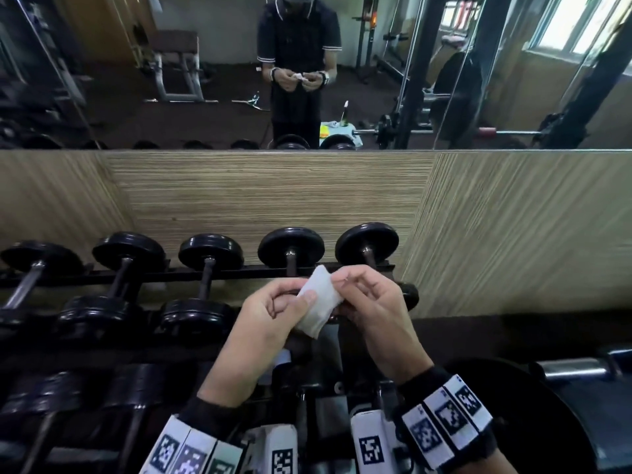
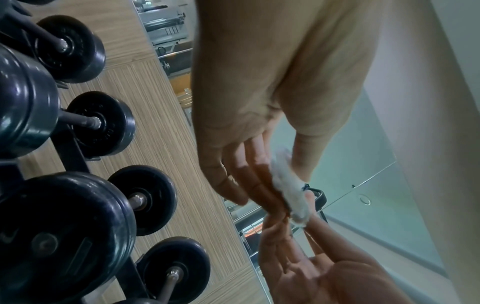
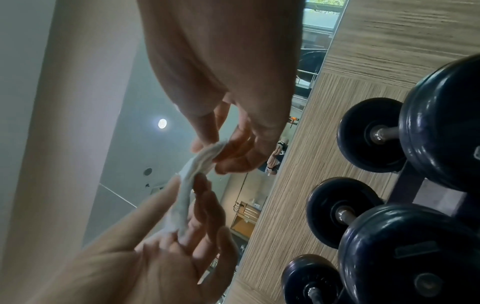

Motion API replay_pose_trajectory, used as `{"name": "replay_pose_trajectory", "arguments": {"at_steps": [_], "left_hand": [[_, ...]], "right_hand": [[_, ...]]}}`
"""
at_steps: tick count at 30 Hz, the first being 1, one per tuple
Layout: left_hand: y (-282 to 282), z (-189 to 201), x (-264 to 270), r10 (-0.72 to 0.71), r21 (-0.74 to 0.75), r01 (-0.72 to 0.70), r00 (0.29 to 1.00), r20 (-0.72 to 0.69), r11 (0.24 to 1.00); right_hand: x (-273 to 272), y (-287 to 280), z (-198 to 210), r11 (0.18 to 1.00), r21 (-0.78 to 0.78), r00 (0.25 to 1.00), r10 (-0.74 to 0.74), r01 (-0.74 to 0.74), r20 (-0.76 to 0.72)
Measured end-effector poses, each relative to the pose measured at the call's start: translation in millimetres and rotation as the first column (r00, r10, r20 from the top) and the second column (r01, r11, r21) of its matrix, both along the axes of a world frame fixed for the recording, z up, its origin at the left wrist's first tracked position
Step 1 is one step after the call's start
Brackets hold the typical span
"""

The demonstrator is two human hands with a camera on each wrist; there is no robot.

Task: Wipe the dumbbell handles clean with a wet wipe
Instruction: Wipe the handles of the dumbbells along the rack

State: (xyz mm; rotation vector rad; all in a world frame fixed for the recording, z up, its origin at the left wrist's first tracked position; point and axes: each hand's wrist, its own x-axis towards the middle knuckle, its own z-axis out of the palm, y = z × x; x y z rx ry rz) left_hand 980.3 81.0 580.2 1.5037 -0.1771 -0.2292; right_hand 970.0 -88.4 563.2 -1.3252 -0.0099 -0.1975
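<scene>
**Both hands on a folded wipe above the dumbbell rack**

The left hand (image 1: 263, 323) and the right hand (image 1: 372, 309) met in front of the person, each pinching the same folded white wet wipe (image 1: 316, 301). The left thumb lay across the wipe's near face with the curled fingers behind it; the right hand nipped the upper right edge between thumb and forefinger, its other fingers loosely bent. In the left wrist view the wipe (image 2: 291, 193) sat squeezed between the fingertips of both hands, and the right wrist view showed it (image 3: 189, 189) as a thin, edge-on strip running from one hand to the other. Whether it was being folded or opened out could not be made out.

The wipe was held in the air, touching no dumbbell. Just beyond and below the hands stood a black rack (image 1: 136, 277) carrying a row of black dumbbells (image 1: 208, 268) with bare metal handles, more of them on a lower tier. Behind the rack rose a wood-grain wall panel (image 1: 260, 193), and above it a mirror (image 1: 205, 63) reflecting the person and the gym equipment.
</scene>
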Motion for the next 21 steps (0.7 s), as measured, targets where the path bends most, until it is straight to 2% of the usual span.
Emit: {"name": "replay_pose_trajectory", "arguments": {"at_steps": [3, 9, 16, 21], "left_hand": [[5.4, 4.1, -0.8, -0.013, 0.042, 0.012, 1.000, 0.009, 0.999], [14.5, 9.9, -8.5, 0.122, -0.038, -0.120, 0.992, 0.045, 0.992], [29.3, 9.2, -11.3, 0.227, -0.073, -0.221, 0.969, 0.101, 0.973], [38.9, 11.0, -8.6, 0.190, -0.014, -0.190, 0.971, 0.147, 0.982]], "right_hand": [[-5.7, 7.2, 4.4, 0.999, -0.032, 0.999, 0.040, -0.040, -0.001], [-21.2, 34.8, 13.5, 0.978, -0.202, 0.997, 0.065, -0.055, 0.047], [-26.3, 41.2, 10.7, 0.972, -0.232, 0.996, -0.017, 0.038, 0.091], [-24.3, 44.3, 8.0, 0.930, -0.357, 0.996, -0.065, 0.085, 0.067]]}}
